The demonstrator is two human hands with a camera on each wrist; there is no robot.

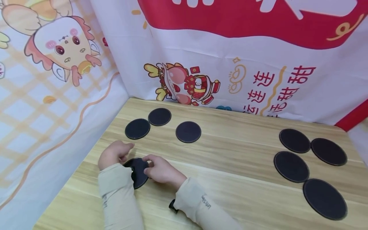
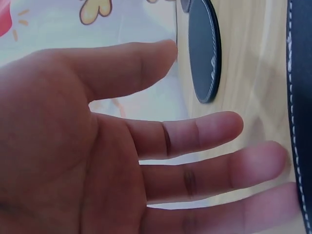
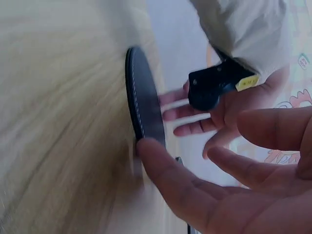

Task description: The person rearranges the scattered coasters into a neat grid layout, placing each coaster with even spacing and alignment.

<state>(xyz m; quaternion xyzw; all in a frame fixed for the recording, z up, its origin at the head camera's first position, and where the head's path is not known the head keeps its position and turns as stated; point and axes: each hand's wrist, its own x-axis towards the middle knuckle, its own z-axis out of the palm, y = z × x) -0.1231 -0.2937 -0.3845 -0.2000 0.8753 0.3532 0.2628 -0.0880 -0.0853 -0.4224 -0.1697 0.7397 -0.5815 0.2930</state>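
Observation:
A round black coaster with a stitched rim lies on the wooden table at the near left, between both hands. My left hand is at its left side, partly covering it in the head view. The left fingers are nearly straight and spread, the lower fingertips right at the edge of a black disc. On the right side is my right hand, fingers loosely bent. In the right wrist view one fingertip is at the coaster's stitched rim, while the thumb stands off from it.
Behind the hands lie three more black coasters, one at the left, one touching it, one apart. Several others, such as one, form a touching group at the right. Printed cloth borders the table behind and left.

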